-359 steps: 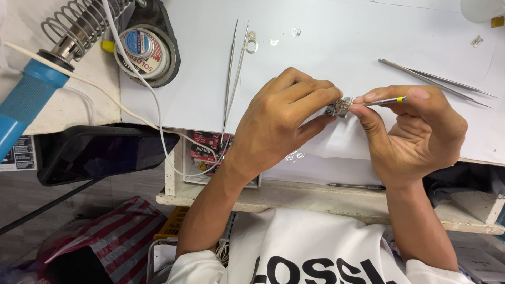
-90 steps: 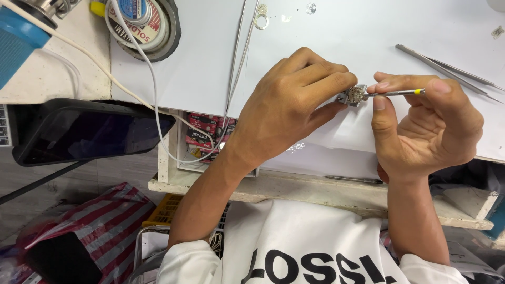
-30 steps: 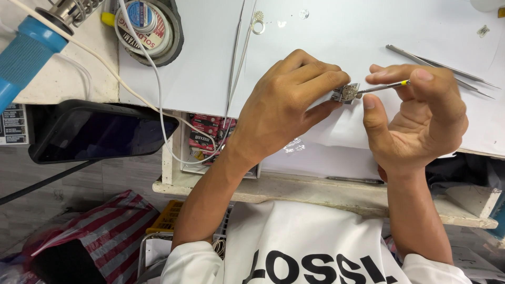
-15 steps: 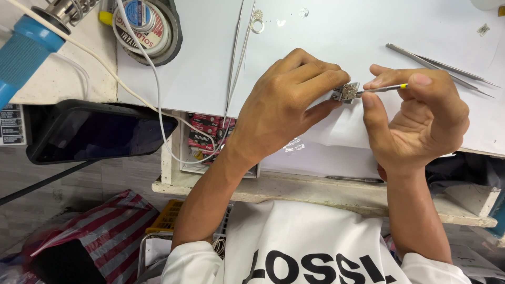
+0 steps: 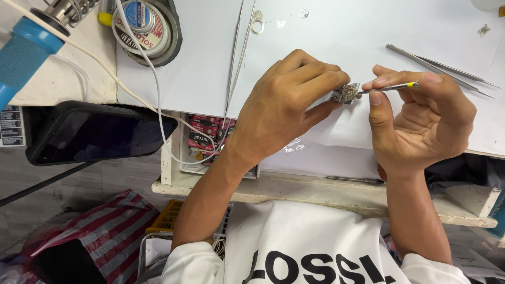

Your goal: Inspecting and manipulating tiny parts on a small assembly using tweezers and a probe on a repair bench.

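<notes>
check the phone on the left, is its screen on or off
Off. The phone lies face up left of the left hand, and its screen is plain dark, showing only faint reflections.

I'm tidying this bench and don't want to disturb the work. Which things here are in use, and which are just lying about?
In use:
left hand pinching the small metal part
right hand holding the thin tool, tip at the part

Lying about:
tweezers
solder spool
blue-handled soldering iron
phone
white cable
</notes>
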